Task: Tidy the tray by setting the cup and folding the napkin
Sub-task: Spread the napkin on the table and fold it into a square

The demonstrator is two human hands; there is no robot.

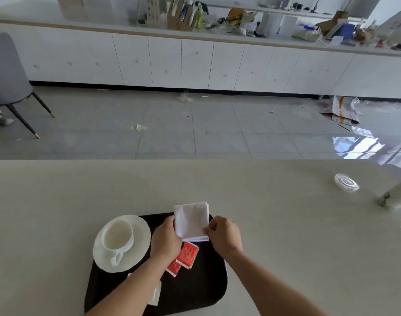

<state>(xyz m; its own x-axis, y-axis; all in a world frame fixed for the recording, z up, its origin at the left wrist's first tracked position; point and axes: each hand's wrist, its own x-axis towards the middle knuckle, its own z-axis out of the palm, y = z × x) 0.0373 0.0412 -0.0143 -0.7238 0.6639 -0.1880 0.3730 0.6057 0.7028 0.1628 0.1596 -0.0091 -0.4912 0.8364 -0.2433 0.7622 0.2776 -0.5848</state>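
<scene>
While both hands work above dark tray [201, 290], left hand [166, 241] and right hand [223, 236] pinch opposite side edges of folded white napkin [191, 221], fingers closed on it, over tray's far edge. White cup [118, 236] upright on saucer [139, 245], tray's left part. Red packets [187, 254] on tray, just beneath napkin.

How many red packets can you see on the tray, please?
2: one red packet lies mid-tray just below the napkin; the other sits partly under it, beside the left forearm, which may hide more.
</scene>
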